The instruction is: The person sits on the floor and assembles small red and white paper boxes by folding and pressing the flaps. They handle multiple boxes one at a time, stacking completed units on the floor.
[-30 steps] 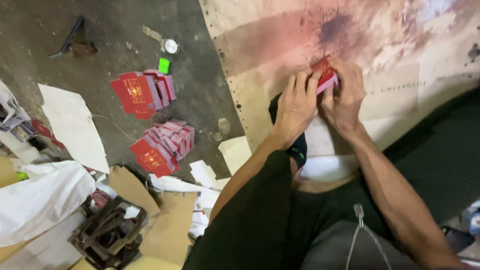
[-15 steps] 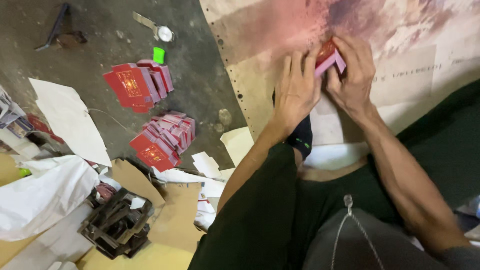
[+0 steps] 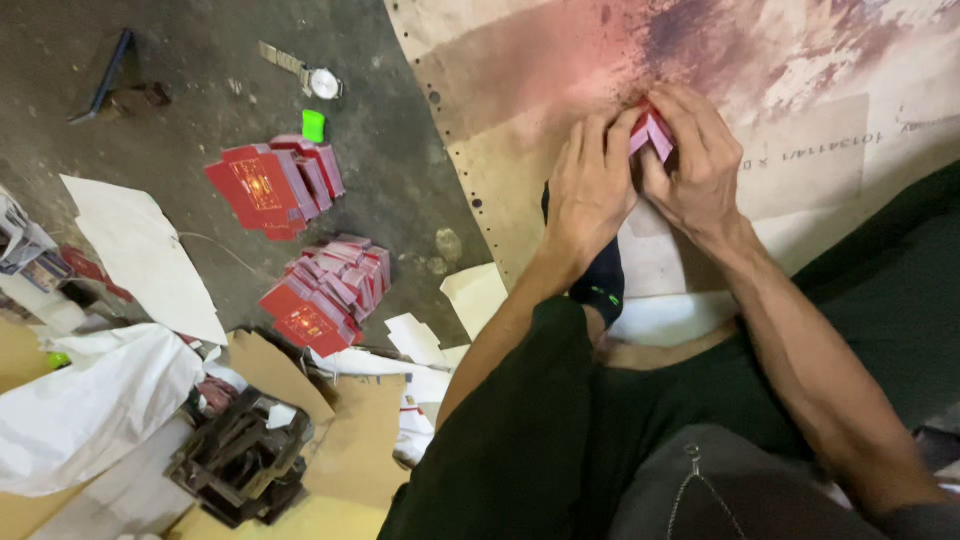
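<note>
My left hand (image 3: 590,190) and my right hand (image 3: 700,165) are pressed together around a small red and pink folded card box (image 3: 652,130), fingers curled over it. Only its top edge shows between the fingers. The hands work above a large stained cardboard sheet (image 3: 520,90) lying on the floor. My legs in dark trousers fill the lower right of the view.
Two stacks of flat red boxes (image 3: 275,185) (image 3: 330,290) lie on the dark floor to the left. A wristwatch (image 3: 318,80) and a green lighter (image 3: 314,126) lie beyond them. White paper sheets (image 3: 150,260), a white bag (image 3: 90,410) and a black metal tool (image 3: 240,465) sit lower left.
Both hands stay closed on the red box and have turned it slightly between the fingers. The view has shifted a little; the stacks on the floor have not moved.
</note>
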